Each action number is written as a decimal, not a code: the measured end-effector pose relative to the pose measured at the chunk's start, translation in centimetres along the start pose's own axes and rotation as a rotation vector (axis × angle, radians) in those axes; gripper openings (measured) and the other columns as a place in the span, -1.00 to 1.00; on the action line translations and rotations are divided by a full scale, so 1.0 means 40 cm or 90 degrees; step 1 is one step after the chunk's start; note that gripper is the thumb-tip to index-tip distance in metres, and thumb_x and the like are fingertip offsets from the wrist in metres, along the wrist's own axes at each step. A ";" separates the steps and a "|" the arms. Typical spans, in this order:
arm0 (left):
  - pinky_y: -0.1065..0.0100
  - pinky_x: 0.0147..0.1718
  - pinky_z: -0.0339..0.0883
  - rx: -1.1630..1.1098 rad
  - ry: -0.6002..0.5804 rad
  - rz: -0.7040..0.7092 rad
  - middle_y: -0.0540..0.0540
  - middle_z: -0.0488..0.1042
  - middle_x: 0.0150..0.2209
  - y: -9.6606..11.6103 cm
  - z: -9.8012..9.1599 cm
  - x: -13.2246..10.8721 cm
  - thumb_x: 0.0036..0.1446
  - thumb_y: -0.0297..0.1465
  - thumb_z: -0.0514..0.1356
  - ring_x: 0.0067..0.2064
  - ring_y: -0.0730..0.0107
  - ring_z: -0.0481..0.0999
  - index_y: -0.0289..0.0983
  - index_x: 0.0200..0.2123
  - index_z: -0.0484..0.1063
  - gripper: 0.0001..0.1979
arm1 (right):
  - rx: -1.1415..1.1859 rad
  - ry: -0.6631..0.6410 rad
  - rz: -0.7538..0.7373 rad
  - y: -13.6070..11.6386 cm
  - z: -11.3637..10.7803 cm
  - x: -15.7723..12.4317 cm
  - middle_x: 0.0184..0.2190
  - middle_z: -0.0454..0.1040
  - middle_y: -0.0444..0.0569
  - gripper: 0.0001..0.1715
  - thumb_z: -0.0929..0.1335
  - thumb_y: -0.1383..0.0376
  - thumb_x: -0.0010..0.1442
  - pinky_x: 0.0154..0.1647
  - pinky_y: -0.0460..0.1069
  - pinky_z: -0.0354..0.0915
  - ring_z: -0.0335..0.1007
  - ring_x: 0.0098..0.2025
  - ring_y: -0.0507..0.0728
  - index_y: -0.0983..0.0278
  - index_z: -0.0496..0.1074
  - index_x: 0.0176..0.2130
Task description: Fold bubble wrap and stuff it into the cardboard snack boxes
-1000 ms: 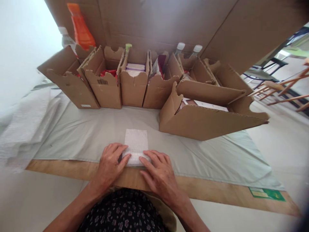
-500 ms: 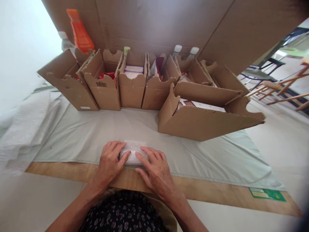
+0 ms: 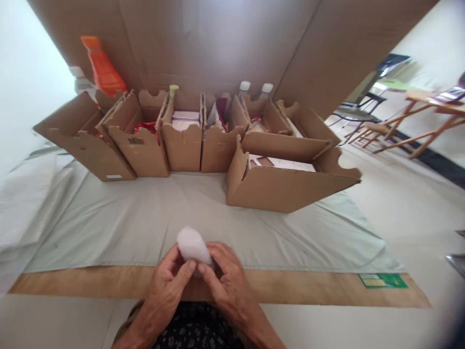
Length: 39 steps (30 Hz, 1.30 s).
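Both my hands hold a small white roll of foam wrap [image 3: 191, 245] just above the near edge of the table. My left hand [image 3: 167, 283] pinches its lower left side with fingers curled. From the right, my right hand [image 3: 225, 277] grips it, fingers bent around it. The roll stands tilted, its rounded top poking out above my fingers. Under my hands lies a pale grey cloth [image 3: 119, 228] spread over the wooden table [image 3: 308, 291].
A row of open cardboard boxes [image 3: 183, 145] with packets and bottles stands at the back, a larger box [image 3: 286, 186] nearer on the right. An orange bottle [image 3: 101, 68] rises at back left. White sheets [image 3: 22, 194] lie left. A green card [image 3: 382, 280] lies on the table's edge; wooden chairs right.
The white sheet that lay flat on the cloth has been rolled toward me into a small bundle and lifted off the cloth. My view has tilted up slightly.
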<state>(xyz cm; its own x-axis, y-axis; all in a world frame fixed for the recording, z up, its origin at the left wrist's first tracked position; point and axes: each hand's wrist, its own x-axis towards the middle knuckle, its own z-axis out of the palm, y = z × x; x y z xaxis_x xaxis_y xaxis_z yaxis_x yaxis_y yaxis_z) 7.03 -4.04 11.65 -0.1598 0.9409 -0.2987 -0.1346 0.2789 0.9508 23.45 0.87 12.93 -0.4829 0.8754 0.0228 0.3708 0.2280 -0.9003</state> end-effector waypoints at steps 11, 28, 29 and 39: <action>0.45 -0.30 0.40 0.346 -0.180 0.189 0.02 0.60 -0.32 0.021 0.056 0.008 0.17 -0.39 0.16 -0.31 0.35 0.57 -0.17 -0.19 0.54 -0.82 | 0.010 -0.110 -0.006 -0.008 -0.160 -0.010 -0.21 0.56 -0.07 -0.64 0.48 0.21 0.14 0.00 0.05 0.31 0.45 -0.15 0.15 0.21 0.54 -0.04; 0.28 -0.09 0.51 0.473 0.013 0.751 -0.21 0.52 0.09 0.328 0.203 0.270 0.32 -0.52 0.15 -0.19 0.38 0.60 -0.26 -0.01 0.47 -0.78 | -0.098 0.378 -0.022 -0.157 -0.539 0.004 -0.43 0.56 -0.12 -0.83 0.50 0.09 0.15 -0.52 -0.03 0.33 0.43 -0.47 0.12 0.07 0.58 -0.24; 0.27 -0.10 0.50 0.485 0.009 0.759 -0.19 0.55 0.02 0.320 0.208 0.277 0.32 -0.52 0.15 -0.17 0.35 0.61 -0.26 -0.12 0.50 -0.84 | -0.120 0.441 -0.023 -0.175 -0.556 0.029 -0.45 0.54 -0.12 -0.83 0.49 0.09 0.15 -0.53 -0.02 0.30 0.40 -0.48 0.12 0.08 0.57 -0.25; 0.24 -0.13 0.50 0.508 0.064 0.769 -0.17 0.60 -0.09 0.293 0.224 0.282 0.33 -0.51 0.13 -0.13 0.25 0.62 -0.25 -0.25 0.53 -0.83 | -0.558 0.331 -0.076 -0.235 -0.511 0.387 -0.45 0.48 -0.07 -0.80 0.39 0.22 0.18 -0.36 -0.02 0.14 0.34 -0.39 0.11 0.28 0.53 -0.22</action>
<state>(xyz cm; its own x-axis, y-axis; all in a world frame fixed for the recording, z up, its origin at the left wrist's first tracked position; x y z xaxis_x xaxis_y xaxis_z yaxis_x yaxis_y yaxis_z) 12.42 11.56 20.19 0.1490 0.6669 0.7301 0.6938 -0.5966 0.4034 28.72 20.99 30.62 -0.2286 0.8552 0.4652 0.8927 0.3748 -0.2502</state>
